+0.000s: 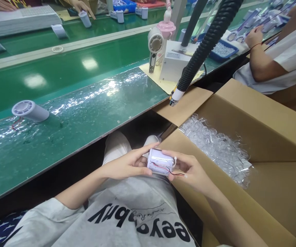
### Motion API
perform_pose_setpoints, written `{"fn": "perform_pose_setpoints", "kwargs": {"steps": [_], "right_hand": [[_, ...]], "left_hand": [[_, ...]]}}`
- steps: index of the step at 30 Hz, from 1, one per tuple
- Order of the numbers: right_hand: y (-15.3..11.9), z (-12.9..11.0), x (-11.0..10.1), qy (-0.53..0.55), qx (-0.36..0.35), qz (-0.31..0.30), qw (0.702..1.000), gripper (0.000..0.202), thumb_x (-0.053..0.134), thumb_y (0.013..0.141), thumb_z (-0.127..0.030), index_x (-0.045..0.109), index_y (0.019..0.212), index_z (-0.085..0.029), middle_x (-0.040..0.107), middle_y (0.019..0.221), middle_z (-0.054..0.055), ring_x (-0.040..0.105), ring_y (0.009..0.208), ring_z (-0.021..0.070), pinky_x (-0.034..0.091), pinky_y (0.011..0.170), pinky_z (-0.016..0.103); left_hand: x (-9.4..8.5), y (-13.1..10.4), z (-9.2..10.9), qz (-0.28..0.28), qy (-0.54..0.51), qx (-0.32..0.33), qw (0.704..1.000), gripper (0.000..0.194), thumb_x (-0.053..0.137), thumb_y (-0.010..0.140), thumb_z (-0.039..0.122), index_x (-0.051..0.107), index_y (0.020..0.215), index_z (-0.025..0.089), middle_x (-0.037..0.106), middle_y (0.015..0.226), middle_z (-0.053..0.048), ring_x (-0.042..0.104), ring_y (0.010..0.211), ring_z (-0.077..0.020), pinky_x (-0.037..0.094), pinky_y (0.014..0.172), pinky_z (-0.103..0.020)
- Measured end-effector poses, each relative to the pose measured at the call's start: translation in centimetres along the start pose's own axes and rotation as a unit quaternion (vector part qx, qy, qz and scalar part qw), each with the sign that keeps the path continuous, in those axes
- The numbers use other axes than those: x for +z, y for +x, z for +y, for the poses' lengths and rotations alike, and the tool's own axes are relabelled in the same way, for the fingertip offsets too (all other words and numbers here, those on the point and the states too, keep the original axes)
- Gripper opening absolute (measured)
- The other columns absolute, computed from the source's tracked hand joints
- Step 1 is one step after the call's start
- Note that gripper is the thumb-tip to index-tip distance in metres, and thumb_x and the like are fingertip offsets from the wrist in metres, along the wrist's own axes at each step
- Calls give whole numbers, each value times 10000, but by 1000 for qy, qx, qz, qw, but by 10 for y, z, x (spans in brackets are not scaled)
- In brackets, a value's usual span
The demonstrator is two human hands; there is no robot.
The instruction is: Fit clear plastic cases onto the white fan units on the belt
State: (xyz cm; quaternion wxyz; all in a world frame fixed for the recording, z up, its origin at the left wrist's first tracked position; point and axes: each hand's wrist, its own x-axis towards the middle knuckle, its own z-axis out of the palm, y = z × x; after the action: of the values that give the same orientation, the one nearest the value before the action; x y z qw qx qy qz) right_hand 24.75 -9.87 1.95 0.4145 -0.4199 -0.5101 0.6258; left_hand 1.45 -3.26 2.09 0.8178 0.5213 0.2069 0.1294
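Observation:
Above my lap, both hands hold a white cylindrical housing [160, 162] with red and black wires along its side. My left hand [135, 163] grips its left end, thumb below and fingers above. At its right end, my right hand [189, 168] has its fingers round the rim, near a small white connector and the wire ends. A similar white housing [38, 112] with a round fan-like grille lies on its side on the green bench [93, 113], its thin wires on the bench top.
An open cardboard box [240, 116] with clear plastic parts [215, 147] stands at my right. A black hose tool [177, 94] hangs above its corner. Behind are a handheld fan [155, 44], a white device [173, 63] and a conveyor [68, 68]. A co-worker's arm [263, 61] is at the right.

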Motion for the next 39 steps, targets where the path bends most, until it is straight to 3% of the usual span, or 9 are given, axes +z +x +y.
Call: {"fn": "perform_pose_setpoints", "kwargs": {"steps": [5,10,15,20,25,30,35,39], "right_hand": [[-1,-1,0,9,18,7,1000,513,849,719,-206,700,1198,-312,727,1099,35,721,838,192,621,765,290],[-3,-4,0,14,41,11,999,530,876,687,-245,708,1189,-280,749,1021,41,721,791,200,620,748,306],[-3,-1,-1,37,36,-4,999,520,864,716,-246,695,1201,-324,727,1121,32,712,932,204,602,817,288],[-5,1,-4,-6,17,19,1000,483,843,740,-316,698,1199,-276,716,1137,73,717,885,235,622,797,362],[-5,0,-7,-31,-1,20,999,485,843,746,-322,695,1207,-297,707,1169,66,694,988,258,615,829,369],[0,-3,0,-33,-6,8,999,509,869,712,-305,700,1192,-325,695,1207,42,704,961,233,620,819,344],[1,-7,3,-10,29,6,1000,522,861,712,-369,699,1200,-277,707,1180,66,713,957,261,618,836,384],[0,-5,1,1,25,1,1000,503,861,718,-330,701,1191,-281,704,1185,59,719,927,245,618,827,369]], "left_hand": [[-3,-1,-5,4,-9,-21,1000,827,723,826,283,274,1517,348,609,1218,-97,594,1119,-224,481,889,-333],[-2,0,-6,10,-9,-18,1000,798,736,812,255,330,1487,379,555,1311,-88,615,1042,-189,489,862,-312],[-2,0,-8,8,-9,-25,1000,749,718,829,261,351,1475,358,567,1268,-89,618,1007,-178,489,841,-307],[-6,-2,-7,6,-30,8,999,648,694,851,251,410,1429,334,568,1261,-76,602,1082,-184,481,906,-327],[-9,-5,-6,6,-30,18,999,716,698,847,259,358,1472,336,539,1351,-99,571,1179,-223,468,954,-361],[-6,-2,-5,4,17,-24,1000,820,709,836,319,260,1522,331,622,1221,-101,616,1085,-220,488,878,-338],[-4,-2,-5,8,28,-24,999,821,721,824,321,278,1515,332,634,1185,-97,640,1012,-206,499,831,-320],[-6,-3,-6,6,20,-24,999,786,715,829,321,306,1501,325,627,1199,-97,637,1050,-219,502,866,-342]]}}
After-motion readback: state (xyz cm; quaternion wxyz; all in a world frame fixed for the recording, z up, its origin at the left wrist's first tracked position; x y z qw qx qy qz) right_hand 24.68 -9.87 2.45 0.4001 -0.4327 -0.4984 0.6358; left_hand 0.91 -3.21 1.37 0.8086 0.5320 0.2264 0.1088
